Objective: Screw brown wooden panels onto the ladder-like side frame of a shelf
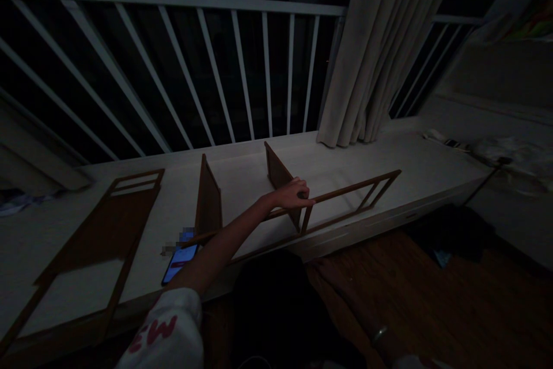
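Observation:
A brown wooden frame (354, 187) lies on its side along the white window ledge, with two flat wooden panels standing up from it. One panel (208, 199) is to the left; the other panel (279, 167) is at the middle. My left hand (294, 193) reaches across and is closed around the frame's upper rail, beside the middle panel. Low at the ledge's front edge, my right hand (322, 271) is dim in shadow; its fingers cannot be made out. A second wooden frame with a panel (103, 225) lies flat at the left.
A lit phone (179, 262) lies on the ledge (345, 159) beside the left panel. White railings (242, 75) and a pale curtain (380, 52) stand behind. Dark cloth (453, 236) lies on the wooden floor (389, 294) at the right, and a plastic bag (510, 156) sits farther back.

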`<state>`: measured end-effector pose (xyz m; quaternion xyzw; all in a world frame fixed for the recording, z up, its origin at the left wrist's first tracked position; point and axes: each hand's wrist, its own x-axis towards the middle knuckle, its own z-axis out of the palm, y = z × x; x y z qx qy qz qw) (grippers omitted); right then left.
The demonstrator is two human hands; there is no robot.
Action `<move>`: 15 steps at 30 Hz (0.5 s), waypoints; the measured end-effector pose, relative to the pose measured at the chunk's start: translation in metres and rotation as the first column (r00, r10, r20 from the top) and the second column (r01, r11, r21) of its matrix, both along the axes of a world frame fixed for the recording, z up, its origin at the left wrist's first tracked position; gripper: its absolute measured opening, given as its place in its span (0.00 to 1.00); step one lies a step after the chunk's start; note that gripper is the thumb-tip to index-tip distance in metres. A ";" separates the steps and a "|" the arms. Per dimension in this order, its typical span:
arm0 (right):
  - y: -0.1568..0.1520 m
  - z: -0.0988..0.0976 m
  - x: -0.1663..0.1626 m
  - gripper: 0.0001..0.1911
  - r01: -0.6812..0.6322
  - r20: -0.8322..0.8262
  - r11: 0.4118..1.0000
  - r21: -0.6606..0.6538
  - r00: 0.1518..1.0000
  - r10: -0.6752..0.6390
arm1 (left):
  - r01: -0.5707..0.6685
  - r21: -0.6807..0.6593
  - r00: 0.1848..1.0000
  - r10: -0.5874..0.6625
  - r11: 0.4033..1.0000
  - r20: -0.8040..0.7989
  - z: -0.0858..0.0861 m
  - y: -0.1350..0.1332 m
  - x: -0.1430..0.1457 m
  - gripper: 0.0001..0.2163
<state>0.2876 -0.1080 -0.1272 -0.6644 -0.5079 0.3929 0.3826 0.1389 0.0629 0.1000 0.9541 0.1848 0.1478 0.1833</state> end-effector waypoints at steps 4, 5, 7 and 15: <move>0.017 0.000 -0.002 0.15 -0.087 -0.020 0.996 0.001 0.996 0.086 | 0.002 0.006 1.000 -0.001 1.000 -0.006 0.000 0.001 0.000 0.17; 0.021 0.000 -0.002 0.15 -0.104 -0.021 0.995 0.002 0.994 0.104 | 0.001 0.005 1.000 -0.001 1.000 -0.008 0.000 0.001 0.000 0.18; 0.027 -0.001 -0.003 0.15 -0.130 -0.025 0.992 -0.003 0.991 0.130 | 0.001 0.000 1.000 -0.001 1.000 -0.009 0.000 0.000 0.000 0.18; 0.034 -0.009 -0.010 0.15 -0.014 -0.037 0.999 0.034 0.999 0.015 | -0.006 -0.004 1.000 0.006 1.000 -0.003 -0.001 0.001 0.001 0.18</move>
